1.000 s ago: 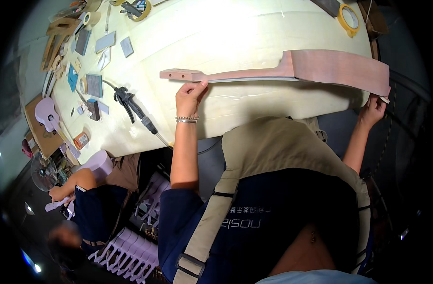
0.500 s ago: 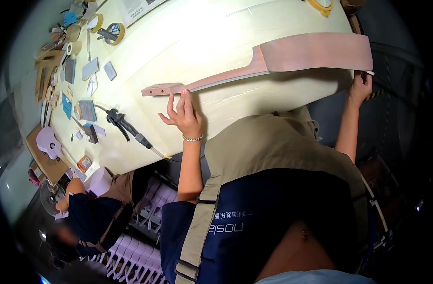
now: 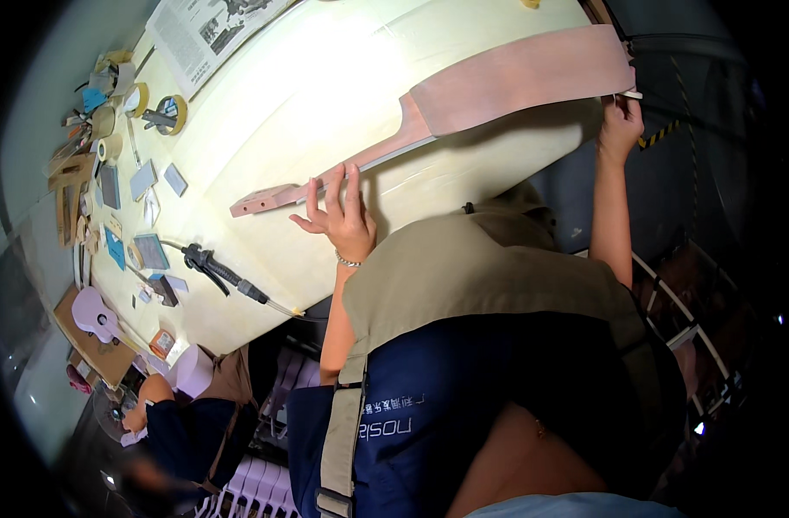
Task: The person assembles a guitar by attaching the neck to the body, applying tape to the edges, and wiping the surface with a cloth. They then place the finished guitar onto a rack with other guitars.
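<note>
Khaki apron cloth (image 3: pixel 472 268) is covering the wearer's front and hiding part of the near edge of the cream bench (image 3: pixel 239 173). The left hand (image 3: pixel 341 224) is resting fingertips on the neck of a pinkish wooden instrument (image 3: pixel 524 82), its grip open. The right hand (image 3: pixel 621 129) is curling at the body's end, beside a small pale piece (image 3: pixel 629 94); what that grip is holding, I cannot tell. The instrument is lying side-on along the bench's near side. Leftward, a black air gun (image 3: pixel 215 268) is trailing its hose over the edge. Farther left, grey blocks (image 3: pixel 142 180) and tape rolls (image 3: pixel 110 147) are crowding the surface; a co-worker (image 3: pixel 183 432) is leaning near a lilac body (image 3: pixel 194 369). Newsprint (image 3: pixel 187 39) is covering the far edge.
</note>
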Tool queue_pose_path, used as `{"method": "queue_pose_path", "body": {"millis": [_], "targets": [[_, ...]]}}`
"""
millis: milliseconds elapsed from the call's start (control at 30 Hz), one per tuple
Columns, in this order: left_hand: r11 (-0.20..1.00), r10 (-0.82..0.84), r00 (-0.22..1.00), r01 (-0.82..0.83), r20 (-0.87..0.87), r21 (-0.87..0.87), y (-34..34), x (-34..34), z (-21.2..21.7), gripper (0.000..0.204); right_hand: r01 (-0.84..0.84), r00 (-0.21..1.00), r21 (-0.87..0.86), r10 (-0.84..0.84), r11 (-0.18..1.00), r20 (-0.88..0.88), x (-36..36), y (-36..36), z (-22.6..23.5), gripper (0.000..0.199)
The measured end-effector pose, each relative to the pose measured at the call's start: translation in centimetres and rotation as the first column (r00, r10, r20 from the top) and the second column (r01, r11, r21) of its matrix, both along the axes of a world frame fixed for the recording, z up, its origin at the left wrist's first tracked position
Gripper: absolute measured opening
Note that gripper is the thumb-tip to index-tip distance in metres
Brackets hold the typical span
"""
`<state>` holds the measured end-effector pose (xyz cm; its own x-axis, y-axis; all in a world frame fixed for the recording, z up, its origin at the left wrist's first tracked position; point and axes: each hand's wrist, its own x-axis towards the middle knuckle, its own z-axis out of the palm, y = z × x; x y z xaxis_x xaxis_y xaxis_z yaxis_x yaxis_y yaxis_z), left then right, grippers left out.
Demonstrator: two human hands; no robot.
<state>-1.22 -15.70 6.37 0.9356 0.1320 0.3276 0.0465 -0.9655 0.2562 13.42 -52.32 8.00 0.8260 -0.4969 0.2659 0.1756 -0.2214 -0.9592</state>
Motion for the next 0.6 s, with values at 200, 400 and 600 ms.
{"method": "queue_pose_path", "body": {"millis": [200,400,600], "targets": [[0.988,-0.149,0.988,0.151,0.049,-0.040,-4.1,2.5,0.5,0.044,-0.025,0.998,0.000,0.025,1.000,0.063,0.0,-0.7,-0.6,0.032],[0.973,-0.226,0.973,0.228,0.049,-0.038,-6.5,3.8,0.8,0.039,-0.030,0.998,0.018,0.029,0.999,0.052,0.0,0.4,0.4,0.053],[0.940,-0.339,0.937,0.334,0.083,0.066,-4.9,4.6,1.1,0.032,-0.045,0.998,0.041,0.043,0.998,0.049,0.1,0.5,0.4,0.050]]}}
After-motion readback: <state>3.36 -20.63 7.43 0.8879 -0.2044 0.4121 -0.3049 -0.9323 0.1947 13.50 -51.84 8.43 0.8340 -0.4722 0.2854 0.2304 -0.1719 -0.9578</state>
